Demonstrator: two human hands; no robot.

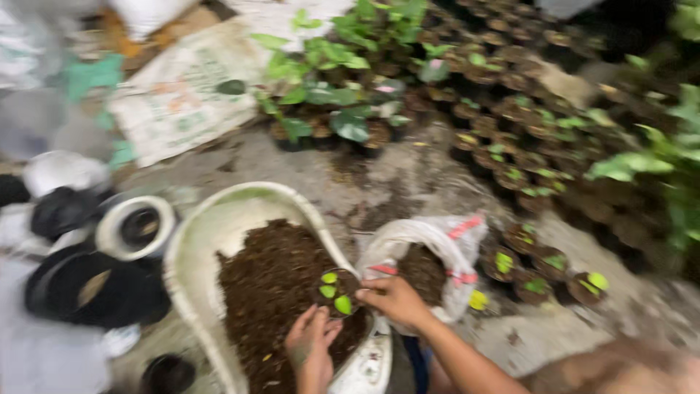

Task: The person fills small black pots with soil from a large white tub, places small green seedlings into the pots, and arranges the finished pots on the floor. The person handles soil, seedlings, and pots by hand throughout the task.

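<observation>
Head view, all blurry, shows both hands holding a small dark round pot [337, 292] upright, green leaves up, left hand [310, 346] cupped below, right hand [394, 299] pinching its rim.

Whole view smeared with motion blur; left hand [312, 349] cut off at the bottom edge; its fingers [329, 332] hide the pot [337, 290] base; right forearm runs out of frame; seedlings [543, 175] just green smudges.

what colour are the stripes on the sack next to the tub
Pinkish red, on a white sack holding dark soil, right of the pale tub. Seen in the head view, though blurred.
</observation>
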